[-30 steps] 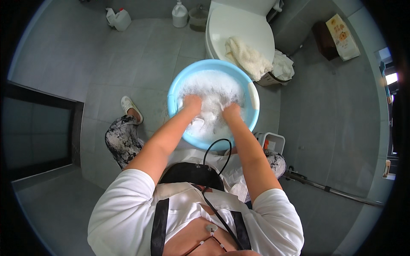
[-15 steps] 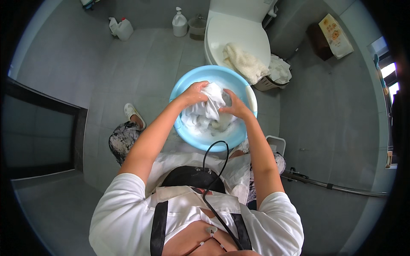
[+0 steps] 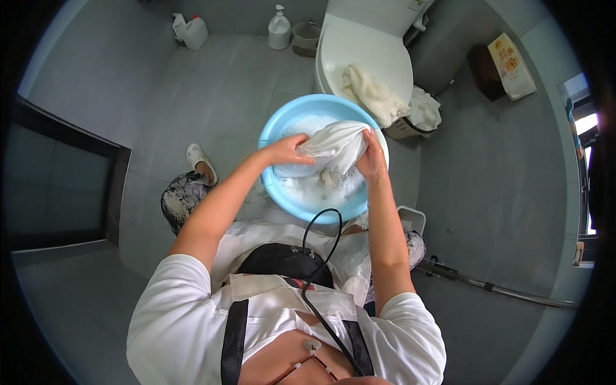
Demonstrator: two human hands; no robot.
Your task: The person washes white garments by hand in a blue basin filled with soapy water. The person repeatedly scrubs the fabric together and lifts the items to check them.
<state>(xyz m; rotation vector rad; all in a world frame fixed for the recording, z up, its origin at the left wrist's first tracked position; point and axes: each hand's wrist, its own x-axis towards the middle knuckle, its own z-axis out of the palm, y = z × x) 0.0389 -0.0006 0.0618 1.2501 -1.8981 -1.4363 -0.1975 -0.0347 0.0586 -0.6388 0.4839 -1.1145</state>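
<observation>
A white cloth (image 3: pixel 335 145), wet and stretched between my hands, is lifted over a light blue basin (image 3: pixel 272 126) of sudsy water (image 3: pixel 314 192). My left hand (image 3: pixel 290 151) grips the cloth's left side, thumb and fingers closed on the fabric. At its right end, my right hand (image 3: pixel 371 157) holds a gathered edge near the basin's right rim. Part of the cloth's lower left still lies in the water. Something beige, too unclear to name, shows in the suds beneath it.
Behind the basin stands a white toilet (image 3: pixel 366 58) with a cream towel (image 3: pixel 375 96) draped at its front. A waste basket (image 3: pixel 404 128) is beside it. A pump bottle (image 3: pixel 279 29), a small bucket (image 3: pixel 306 38) and white jugs (image 3: pixel 192 32) line the wall. A metal pole (image 3: pixel 494 287) lies right.
The bunched cloth has been raised and spread out toward the right. My right hand has moved right and closed on its end; my left hand has shifted slightly down and left.
</observation>
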